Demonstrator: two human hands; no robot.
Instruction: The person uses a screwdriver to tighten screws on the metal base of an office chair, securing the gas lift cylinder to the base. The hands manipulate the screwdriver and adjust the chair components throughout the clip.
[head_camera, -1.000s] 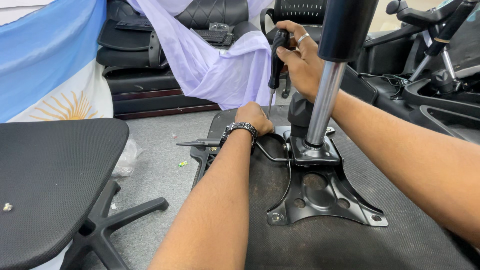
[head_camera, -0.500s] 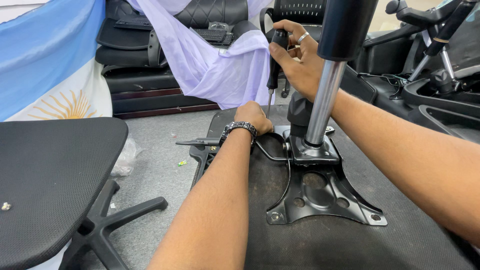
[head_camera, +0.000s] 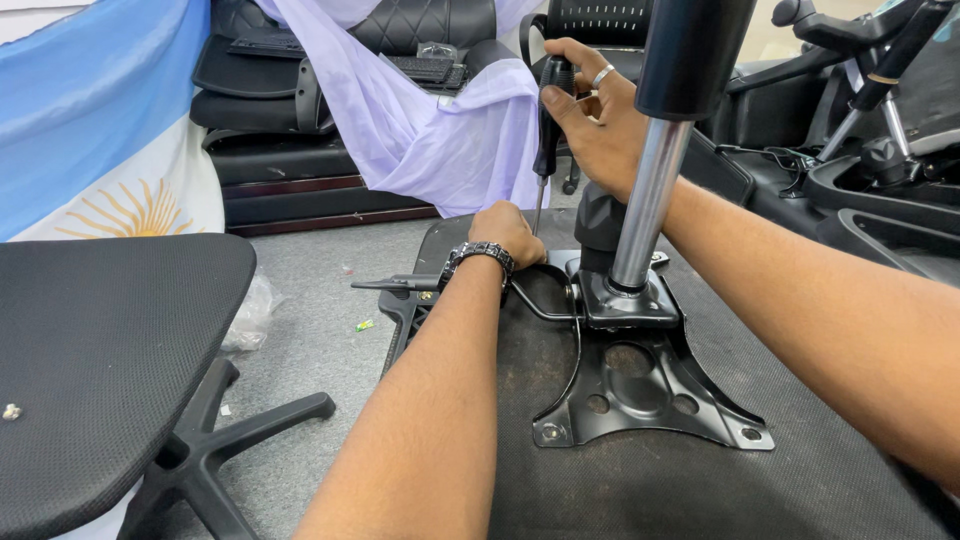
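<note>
- Well to the left of the grip, a second seat (head_camera: 100, 360) in black mesh stands on its star base (head_camera: 225, 440), with a small screw (head_camera: 12, 411) lying on the fabric; behind it hangs a blue and white flag (head_camera: 100, 130).
- The left hand (head_camera: 508, 232) rests closed at the far edge of the upturned chair seat (head_camera: 700, 490), just below the tool's tip. It seems to steady a screw or the plate corner, though what the fingers hold is hidden. A metal watch (head_camera: 480, 255) sits at that wrist.
- Above that hand, the screwdriver (head_camera: 548, 130) stands nearly upright, its black handle wrapped firmly by the right hand (head_camera: 600, 110), which wears a ring (head_camera: 601, 75).
- Just right of the grip rises the chrome gas lift column (head_camera: 645, 200), seated in the black tilt mechanism plate (head_camera: 640, 380) on the seat underside.
- Likely risks: the shaft is thin and the tip lands right beside the left fingers, so a slip off the screw head could stab them. The right forearm is close to the column, so a knock there could tilt the driver and chew up the screw head.
</note>
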